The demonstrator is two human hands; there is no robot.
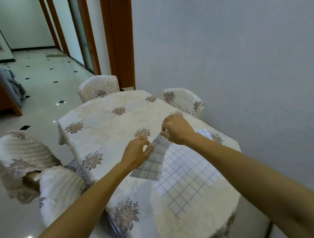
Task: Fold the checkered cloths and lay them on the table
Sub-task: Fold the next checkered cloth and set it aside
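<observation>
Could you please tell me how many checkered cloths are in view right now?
2. One checkered cloth hangs pinched between the left hand and right hand; another flat cloth lies spread on the table beneath. Others may be hidden.

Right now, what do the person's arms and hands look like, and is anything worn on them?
Both forearms are bare up to the picture's edge: no sleeve shows. The left hand and the right hand wear no gloves, and no watch, bracelet or ring is visible on them.
</observation>
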